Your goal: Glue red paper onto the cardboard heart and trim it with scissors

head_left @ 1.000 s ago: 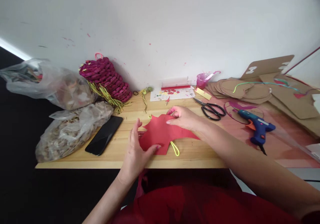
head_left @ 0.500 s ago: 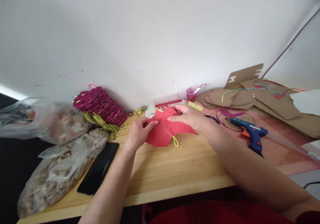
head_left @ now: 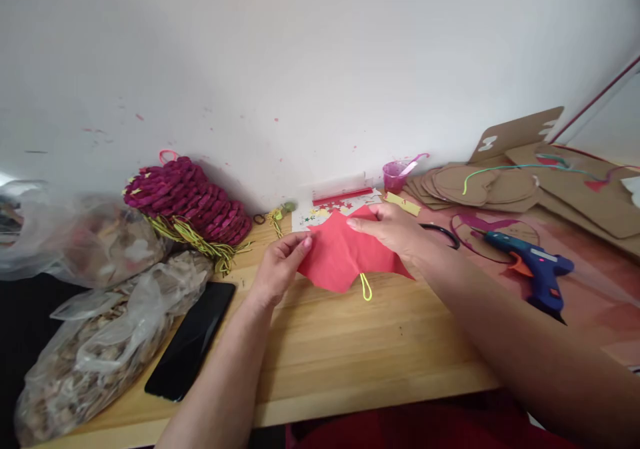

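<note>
While the left hand [head_left: 280,263] pinches the left edge of the red sheet [head_left: 330,255] and the right hand [head_left: 394,230] its upper right part over the table [head_left: 360,355], light, even pressure should limit creasing.

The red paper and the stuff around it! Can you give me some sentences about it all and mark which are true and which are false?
1. The left hand and the right hand both hold the red paper. True.
2. The glue gun is on the left of the red paper. False: the glue gun is on the right of it.
3. A yellow loop sticks out from under the near edge of the red paper. True.
4. The phone is bright white. False: the phone is black.
5. The pink cup is farther back than the red paper. True.
</note>
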Motion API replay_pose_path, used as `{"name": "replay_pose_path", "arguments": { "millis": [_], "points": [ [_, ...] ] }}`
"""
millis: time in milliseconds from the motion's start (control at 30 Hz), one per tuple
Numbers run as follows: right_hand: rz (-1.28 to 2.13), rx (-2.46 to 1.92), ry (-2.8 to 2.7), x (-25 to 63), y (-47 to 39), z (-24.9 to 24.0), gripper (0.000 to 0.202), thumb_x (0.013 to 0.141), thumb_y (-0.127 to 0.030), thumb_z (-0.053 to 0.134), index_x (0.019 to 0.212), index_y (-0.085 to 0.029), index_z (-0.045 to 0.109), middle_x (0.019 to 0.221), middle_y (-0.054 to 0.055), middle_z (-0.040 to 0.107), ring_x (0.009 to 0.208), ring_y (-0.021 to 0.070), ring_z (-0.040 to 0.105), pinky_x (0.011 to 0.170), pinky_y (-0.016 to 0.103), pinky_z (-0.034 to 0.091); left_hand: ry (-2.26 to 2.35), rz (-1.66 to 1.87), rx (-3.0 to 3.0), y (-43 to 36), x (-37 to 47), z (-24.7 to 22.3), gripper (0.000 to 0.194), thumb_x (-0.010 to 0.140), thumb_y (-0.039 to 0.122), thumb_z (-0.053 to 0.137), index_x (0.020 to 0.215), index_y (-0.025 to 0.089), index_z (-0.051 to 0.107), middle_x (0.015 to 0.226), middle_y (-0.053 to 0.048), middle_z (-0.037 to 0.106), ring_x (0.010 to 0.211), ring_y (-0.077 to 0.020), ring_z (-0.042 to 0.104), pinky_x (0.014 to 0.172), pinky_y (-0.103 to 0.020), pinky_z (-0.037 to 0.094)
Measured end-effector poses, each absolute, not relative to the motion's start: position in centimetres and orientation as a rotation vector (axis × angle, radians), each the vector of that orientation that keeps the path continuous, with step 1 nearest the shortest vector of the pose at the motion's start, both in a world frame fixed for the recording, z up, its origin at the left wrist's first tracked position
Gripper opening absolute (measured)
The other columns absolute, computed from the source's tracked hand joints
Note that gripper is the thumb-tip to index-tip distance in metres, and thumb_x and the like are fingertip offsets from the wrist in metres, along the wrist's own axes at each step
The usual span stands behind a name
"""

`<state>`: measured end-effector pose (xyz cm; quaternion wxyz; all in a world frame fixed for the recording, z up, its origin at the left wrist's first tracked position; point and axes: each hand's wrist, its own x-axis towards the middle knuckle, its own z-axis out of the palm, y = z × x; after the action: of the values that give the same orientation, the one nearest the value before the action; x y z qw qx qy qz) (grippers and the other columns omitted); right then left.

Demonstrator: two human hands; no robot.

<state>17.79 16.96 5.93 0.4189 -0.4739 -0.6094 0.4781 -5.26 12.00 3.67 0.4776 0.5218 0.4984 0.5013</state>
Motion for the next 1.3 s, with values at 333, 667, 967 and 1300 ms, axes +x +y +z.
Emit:
{"name": "replay_pose_path", "arguments": {
  "millis": [333,667,967,1300],
  "points": [
    [1.357,-0.903,-1.105,16.8,17.1,5.8,0.031,0.069,-0.048,0.082,0.082,-0.022,0.073,0.085,0.004,0.074,0.076,0.0206,0.066,0.07,0.035,0.049,1.11,1.823,0.567,13.4,-5.1,2.8,0.041,0.061,0.049,0.09,0.074,0.017,0.067,0.069,0.004,0.063,0.057,-0.0057,0.055,0.06,-0.019,0.045],
    [1.568,-0.829,-0.972,14.4,15.3,4.7,0.034,0.07,-0.047,0.081,0.09,-0.022,0.07,0.096,0.007,0.076,0.092,0.026,0.069,0.083,0.04,0.052,1.025,1.433,0.736,11.3,-1.8,2.8,0.049,0.065,0.034,0.091,0.108,0.018,0.073,0.115,-0.009,0.075,0.104,-0.024,0.071,0.086,-0.032,0.058],
    [1.646,-0.902,-1.303,17.0,16.3,6.2,0.017,0.071,-0.031,0.078,0.082,-0.02,0.071,0.081,0.001,0.073,0.073,0.0179,0.066,0.068,0.031,0.047,1.072,1.291,0.873,11.4,-2.7,3.0,0.049,0.057,0.025,0.094,0.101,0.013,0.076,0.108,-0.011,0.078,0.094,-0.026,0.074,0.087,-0.036,0.059],
    [1.508,-1.089,-1.353,16.7,15.8,6.2,0.015,0.07,-0.036,0.075,0.07,-0.024,0.065,0.064,0.0,0.066,0.061,0.0196,0.06,0.055,0.032,0.042,1.069,1.295,0.928,11.3,-3.0,2.5,0.056,0.068,0.057,0.084,0.108,0.018,0.073,0.111,-0.011,0.076,0.095,-0.0259,0.073,0.078,-0.032,0.058]
  ]
}}
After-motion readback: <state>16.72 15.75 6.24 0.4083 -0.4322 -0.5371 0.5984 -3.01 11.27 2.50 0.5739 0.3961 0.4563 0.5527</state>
